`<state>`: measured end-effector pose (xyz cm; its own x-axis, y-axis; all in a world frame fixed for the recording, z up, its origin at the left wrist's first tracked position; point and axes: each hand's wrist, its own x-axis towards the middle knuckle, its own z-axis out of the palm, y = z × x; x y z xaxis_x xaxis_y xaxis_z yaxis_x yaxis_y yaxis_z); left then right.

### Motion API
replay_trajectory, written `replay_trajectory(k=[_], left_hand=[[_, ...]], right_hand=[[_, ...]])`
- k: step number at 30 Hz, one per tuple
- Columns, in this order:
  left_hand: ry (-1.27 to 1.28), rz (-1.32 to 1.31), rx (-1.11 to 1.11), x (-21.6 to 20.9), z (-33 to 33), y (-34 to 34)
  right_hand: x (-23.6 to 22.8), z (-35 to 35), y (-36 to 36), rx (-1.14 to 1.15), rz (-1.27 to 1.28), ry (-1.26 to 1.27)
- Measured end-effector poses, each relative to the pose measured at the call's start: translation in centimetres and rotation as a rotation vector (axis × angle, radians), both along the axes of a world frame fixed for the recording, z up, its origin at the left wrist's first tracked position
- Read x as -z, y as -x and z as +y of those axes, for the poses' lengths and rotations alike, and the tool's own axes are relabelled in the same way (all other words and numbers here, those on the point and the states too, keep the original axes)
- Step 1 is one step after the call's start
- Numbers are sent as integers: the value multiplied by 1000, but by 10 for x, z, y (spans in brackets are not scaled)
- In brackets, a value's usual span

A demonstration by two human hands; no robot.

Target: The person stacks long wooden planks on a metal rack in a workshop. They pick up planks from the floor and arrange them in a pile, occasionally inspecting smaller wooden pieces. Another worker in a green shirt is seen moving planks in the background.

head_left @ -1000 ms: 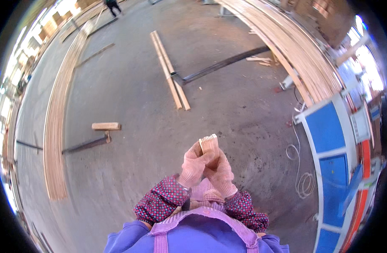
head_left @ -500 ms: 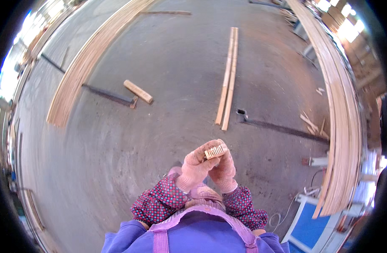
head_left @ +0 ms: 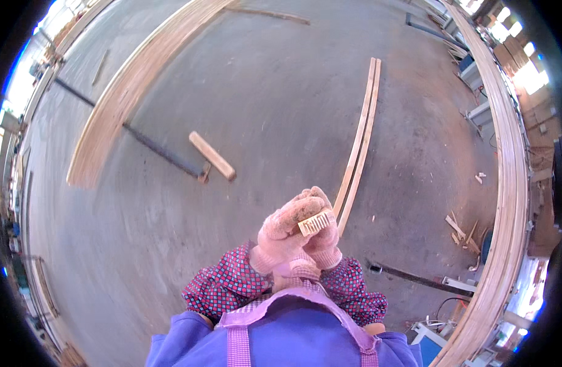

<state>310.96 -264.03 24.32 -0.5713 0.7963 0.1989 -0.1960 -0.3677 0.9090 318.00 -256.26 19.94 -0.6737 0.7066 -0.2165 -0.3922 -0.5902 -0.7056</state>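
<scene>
A small pale wood block [head_left: 314, 224] with a row of comb-like slots is held in front of my chest. My left hand [head_left: 282, 231], in a soiled pink knit glove, is closed around its left side with the fingers bent over the top. My right hand [head_left: 324, 246], gloved the same way, is closed against the block's right side and back. The gloves touch each other, and part of the right fingers is hidden behind the block and the left hand. Patterned sleeve covers reach up both forearms.
Two long wood strips [head_left: 359, 140] lie on the concrete floor ahead. A short wood piece [head_left: 212, 155] lies by a dark metal bar [head_left: 161, 150]. Long board stacks run along the left [head_left: 131, 79] and the right [head_left: 507, 183]. Wood scraps [head_left: 457, 227] lie near the right stack.
My hands have risen slightly with the wood block, and the left fingers now fold further over it. My view has turned, so the floor strips appear farther right and lower.
</scene>
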Motion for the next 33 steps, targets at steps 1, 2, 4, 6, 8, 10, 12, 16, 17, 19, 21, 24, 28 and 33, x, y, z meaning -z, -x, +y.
replay_trajectory(k=[1,2,4,6,8,10,12,16,17,19,21,24,28,33], left_hand=[[37,-64,42,-5,15,18],[20,-49,93,-14,32,33],[25,-111,117,-8,58,68],[46,-247,121,12,98,94],[163,-223,57,17,134,125],[188,-271,-29,27,173,164],[328,-231,-100,33,211,192],[307,-378,-249,16,278,265],[283,-343,-268,16,291,281],[220,-276,-293,20,317,314],[193,-358,-280,20,349,346],[234,-459,-315,33,408,391],[291,-434,-363,62,496,441],[360,-526,-207,65,621,525]], right_hand=[[4,21,14,-31,10,50],[17,41,20,-52,-11,28],[48,71,51,-92,-40,33],[33,102,78,-34,10,187],[38,138,110,-81,12,228],[42,174,150,-104,-31,202],[47,220,182,-124,-57,141],[43,298,260,-255,-439,-668],[27,317,276,-259,-576,-993],[-1,354,300,-250,-707,-1355],[-16,395,327,-265,-724,-1434],[-10,459,370,-390,-824,-1440],[-24,537,422,-514,-983,-1290],[-8,655,487,-440,-1032,-1310]])
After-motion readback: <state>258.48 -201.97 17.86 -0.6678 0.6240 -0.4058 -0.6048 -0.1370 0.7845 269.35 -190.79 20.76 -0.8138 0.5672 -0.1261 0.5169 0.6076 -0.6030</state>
